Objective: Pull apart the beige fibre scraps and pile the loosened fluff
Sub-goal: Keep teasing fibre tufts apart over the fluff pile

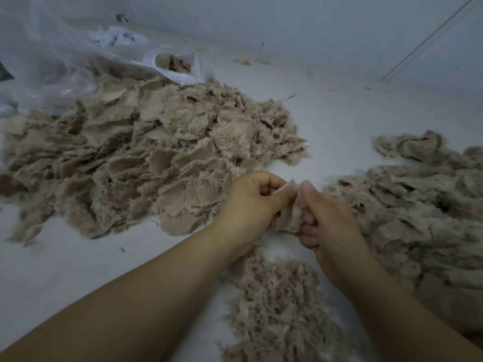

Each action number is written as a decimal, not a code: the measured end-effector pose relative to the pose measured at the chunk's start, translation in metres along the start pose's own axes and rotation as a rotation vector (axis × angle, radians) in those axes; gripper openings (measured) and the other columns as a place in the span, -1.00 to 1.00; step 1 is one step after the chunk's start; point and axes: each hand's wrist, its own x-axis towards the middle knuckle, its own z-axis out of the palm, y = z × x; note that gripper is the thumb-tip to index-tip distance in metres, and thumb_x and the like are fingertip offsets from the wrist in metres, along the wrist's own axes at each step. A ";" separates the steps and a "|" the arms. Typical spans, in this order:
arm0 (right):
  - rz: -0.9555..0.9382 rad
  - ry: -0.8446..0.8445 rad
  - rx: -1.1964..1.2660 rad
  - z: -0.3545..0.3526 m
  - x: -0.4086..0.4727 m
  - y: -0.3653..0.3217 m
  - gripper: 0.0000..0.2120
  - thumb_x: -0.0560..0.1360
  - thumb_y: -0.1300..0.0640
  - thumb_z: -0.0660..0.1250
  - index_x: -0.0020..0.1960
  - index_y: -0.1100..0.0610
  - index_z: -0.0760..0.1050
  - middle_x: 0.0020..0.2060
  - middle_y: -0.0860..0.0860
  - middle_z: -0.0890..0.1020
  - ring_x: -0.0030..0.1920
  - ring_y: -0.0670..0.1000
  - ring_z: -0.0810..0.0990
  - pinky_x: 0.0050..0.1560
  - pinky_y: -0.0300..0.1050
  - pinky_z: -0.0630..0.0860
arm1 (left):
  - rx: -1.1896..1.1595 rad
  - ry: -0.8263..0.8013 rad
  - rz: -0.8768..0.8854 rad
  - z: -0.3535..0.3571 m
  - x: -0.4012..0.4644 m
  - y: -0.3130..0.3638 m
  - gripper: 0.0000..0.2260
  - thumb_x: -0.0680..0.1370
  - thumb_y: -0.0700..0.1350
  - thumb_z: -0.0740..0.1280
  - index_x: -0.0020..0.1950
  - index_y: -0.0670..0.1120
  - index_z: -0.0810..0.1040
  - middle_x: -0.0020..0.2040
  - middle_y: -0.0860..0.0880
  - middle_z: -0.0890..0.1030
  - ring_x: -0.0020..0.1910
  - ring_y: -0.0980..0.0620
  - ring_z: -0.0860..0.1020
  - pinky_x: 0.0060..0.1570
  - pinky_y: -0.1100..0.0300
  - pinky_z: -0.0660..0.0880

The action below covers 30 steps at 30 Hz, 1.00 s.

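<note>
We see one small beige fibre scrap (290,212) held up between both hands, above the pale grey floor (78,257). The left hand (251,205) pinches its upper edge with thumb and curled fingers; the right hand (326,220) grips the other side, fingers curled tight round the cloth. To the left spreads a large heap of flat beige scraps (146,158), its far end touching a clear plastic bag (65,58) (more scraps show in its mouth). A loose beige pile (423,210) lies at right, and a finer shredded fluff pile (277,309) lies just below the hands.
</note>
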 end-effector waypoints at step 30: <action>-0.025 0.140 -0.028 0.000 -0.001 0.004 -0.66 0.44 -0.05 0.42 -0.32 0.18 0.47 -0.50 0.08 0.34 -0.55 -0.08 0.21 -0.57 -0.27 0.22 | 0.310 -0.026 0.104 0.002 -0.006 0.002 -0.78 0.58 -0.24 0.34 -0.22 -0.32 0.47 -0.54 0.06 0.42 -0.58 0.16 0.37 -0.56 0.32 0.33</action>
